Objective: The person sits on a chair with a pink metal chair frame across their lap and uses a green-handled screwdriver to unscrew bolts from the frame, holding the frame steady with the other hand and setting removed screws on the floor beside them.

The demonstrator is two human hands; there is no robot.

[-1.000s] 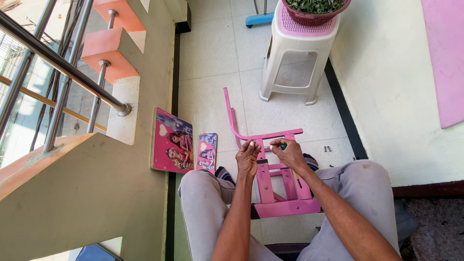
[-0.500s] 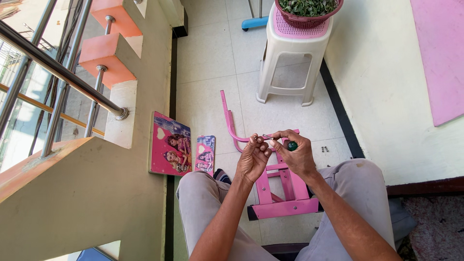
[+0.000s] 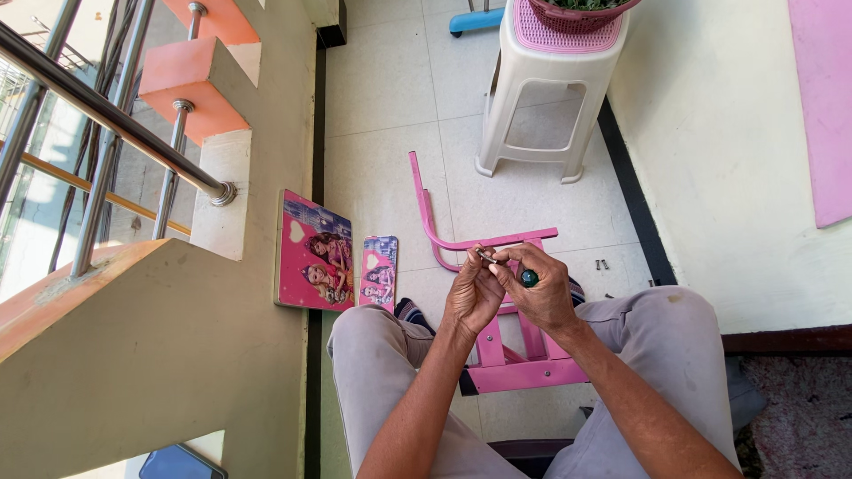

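A pink metal chair frame (image 3: 524,368) lies on the tiled floor between my knees, one curved leg (image 3: 426,208) reaching away from me. My right hand (image 3: 541,293) grips a screwdriver with a green handle (image 3: 529,278), its thin shaft pointing left. My left hand (image 3: 472,291) pinches the shaft's tip, perhaps with a small screw, just above the frame. Both hands touch each other over the frame's top bar.
Two pink picture panels (image 3: 315,253) (image 3: 379,272) lean against the stair wall at left. A white plastic stool (image 3: 546,89) with a pink basket of greens stands ahead. Loose screws (image 3: 602,263) lie on the floor at right. A steel handrail (image 3: 115,115) runs at upper left.
Both hands rose from the frame and came together; the screwdriver now lies level between them, with my left fingers on its tip. The view shifted slightly.
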